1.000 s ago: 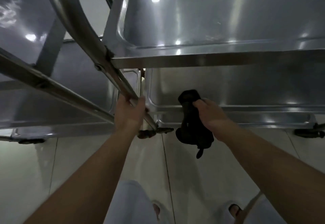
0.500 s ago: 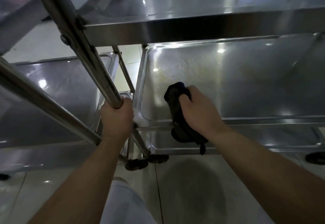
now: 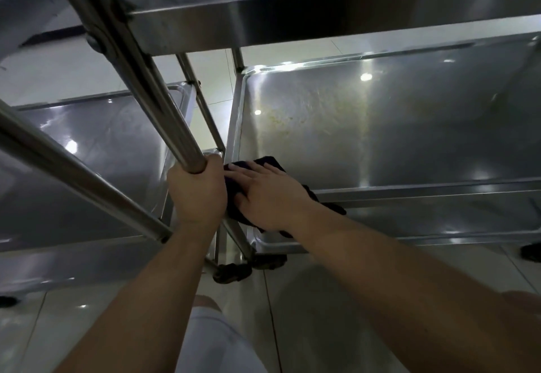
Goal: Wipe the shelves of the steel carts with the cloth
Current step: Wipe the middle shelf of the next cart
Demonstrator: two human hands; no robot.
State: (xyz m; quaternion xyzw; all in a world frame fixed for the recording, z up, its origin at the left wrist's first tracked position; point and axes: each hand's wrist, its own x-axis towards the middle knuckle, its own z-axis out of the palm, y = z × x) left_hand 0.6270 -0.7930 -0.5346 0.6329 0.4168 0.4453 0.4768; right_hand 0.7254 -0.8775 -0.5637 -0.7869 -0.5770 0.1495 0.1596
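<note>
The left hand (image 3: pixel 196 194) is clenched round the cart's slanted steel post (image 3: pixel 152 85), steadying the frame. The right hand (image 3: pixel 265 194) lies flat, fingers straight, pressing the dark cloth (image 3: pixel 272 163) onto the near left corner of the middle shelf (image 3: pixel 409 138). Yellowish speckled stains (image 3: pixel 295 115) sit farther in, well apart from the cloth. To my eye the wipe should run from this corner outward in overlapping passes, palm kept flat, with firmer pressure over the stains and along the raised rim.
</note>
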